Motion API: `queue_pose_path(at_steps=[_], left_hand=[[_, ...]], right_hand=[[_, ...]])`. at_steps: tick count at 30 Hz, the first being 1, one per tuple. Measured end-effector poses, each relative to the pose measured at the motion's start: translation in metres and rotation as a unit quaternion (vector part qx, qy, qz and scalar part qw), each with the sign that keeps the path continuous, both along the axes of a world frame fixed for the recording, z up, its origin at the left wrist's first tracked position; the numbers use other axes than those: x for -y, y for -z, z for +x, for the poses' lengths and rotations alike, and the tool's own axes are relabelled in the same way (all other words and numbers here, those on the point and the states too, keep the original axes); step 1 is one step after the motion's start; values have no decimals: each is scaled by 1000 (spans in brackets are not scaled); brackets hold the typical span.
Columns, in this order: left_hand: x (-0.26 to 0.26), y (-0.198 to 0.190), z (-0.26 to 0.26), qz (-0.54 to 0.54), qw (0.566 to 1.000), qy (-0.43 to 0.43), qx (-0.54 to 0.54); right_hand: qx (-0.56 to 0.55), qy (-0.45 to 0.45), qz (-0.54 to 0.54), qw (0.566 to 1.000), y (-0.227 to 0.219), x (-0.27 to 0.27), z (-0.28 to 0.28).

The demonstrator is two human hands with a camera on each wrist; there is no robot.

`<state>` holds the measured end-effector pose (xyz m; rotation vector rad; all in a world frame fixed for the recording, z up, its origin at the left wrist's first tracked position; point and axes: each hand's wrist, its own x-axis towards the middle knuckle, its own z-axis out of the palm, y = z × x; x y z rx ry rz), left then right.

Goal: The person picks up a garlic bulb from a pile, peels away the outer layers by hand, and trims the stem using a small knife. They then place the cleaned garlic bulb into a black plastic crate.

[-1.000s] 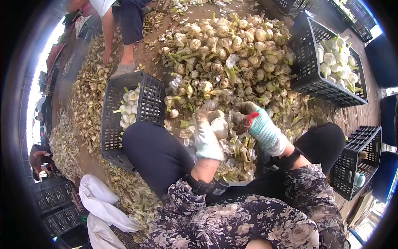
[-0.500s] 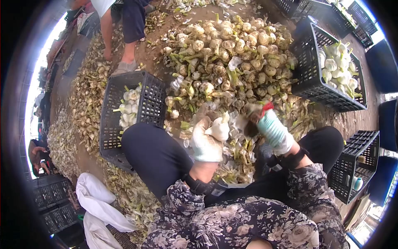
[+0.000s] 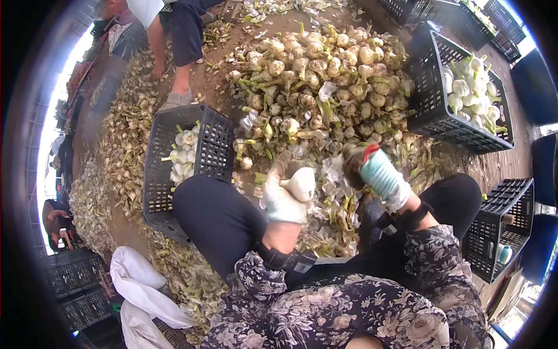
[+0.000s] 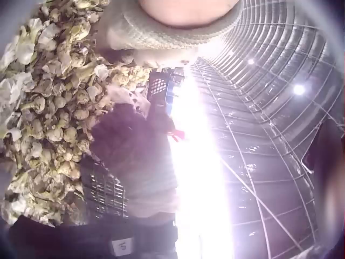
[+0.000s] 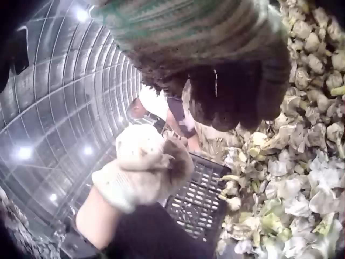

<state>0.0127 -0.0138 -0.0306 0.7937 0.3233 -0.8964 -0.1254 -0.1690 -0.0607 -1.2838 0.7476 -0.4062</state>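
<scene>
My left hand (image 3: pixel 280 195), in a whitish knitted glove, holds a smooth white garlic bulb (image 3: pixel 301 184) above the scraps between my knees. The same bulb (image 5: pixel 139 147) shows pale and round in the right wrist view, with soiled glove fingers behind it. My right hand (image 3: pixel 378 174) is apart from the bulb, off to its right, in a green-and-white glove with dark, dirty fingers and a red bit on it. In the right wrist view its fingers (image 5: pixel 237 97) are curled, and a thin strip of garlic skin (image 5: pixel 186 98) shows between them and the thumb.
A heap of unpeeled garlic (image 3: pixel 325 75) lies in front, with loose skins (image 3: pixel 331 218) nearer me. Black crates holding white bulbs stand left (image 3: pixel 215 142) and right (image 3: pixel 430 93). Another crate (image 3: pixel 500 227) is by my right knee. Another person's foot (image 3: pixel 175 99) is beyond the left crate.
My hands were close together at the bulb; the right has since drawn away to the right. The left has shifted slightly left and down, turning the bulb into plain view.
</scene>
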Motion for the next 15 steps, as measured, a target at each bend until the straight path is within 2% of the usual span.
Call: queue_pose_path(at_steps=[1, 2, 3, 4, 5, 6, 7, 8, 9, 10, 11, 12, 13, 14, 15], left_hand=[[3, -6, -1, 0, 1000, -2, 0], [7, -12, -3, 15, 998, -9, -61], [8, -16, -5, 31, 992, -14, -123], [3, -8, -5, 20, 992, 42, -118], [1, -3, -6, 21, 992, 45, -119], [0, 1, -7, 25, 990, 55, -125], [0, 8, -8, 28, 989, 64, -130], [0, 26, -10, 35, 990, 59, -121], [2, 19, -12, 57, 982, 67, -166], [4, 8, -15, 42, 983, 52, -171], [5, 2, -16, 29, 983, 39, -175], [2, 12, -13, 43, 984, 35, -172], [3, 15, -11, 54, 984, 30, -169], [4, 18, -9, 76, 982, 37, -171], [3, 21, -7, 73, 982, 35, -172]], right_hand=[[-100, -109, -133, 980, 8, -2, -1], [-196, -214, -259, 921, 16, -3, -4], [-196, -214, -257, 922, -3, -8, -1], [-186, -165, -318, 915, -38, -16, 4], [-176, -115, -379, 901, -58, -22, 8], [-125, -106, -244, 956, -55, -22, 11], [-57, -75, 63, 994, -79, -34, 18], [-72, -103, -38, 991, -77, -46, 27], [-86, -130, -136, 978, -70, -56, 30], [-2, -122, -247, 961, -59, -63, 30], [0, -121, -245, 962, -51, -57, 27], [-9, -93, -56, 994, -54, -46, 26], [-17, -65, 133, 989, -56, -37, 26], [-71, -34, -39, 996, -50, -33, 27], [-72, -36, -42, 996, -51, -38, 28]])
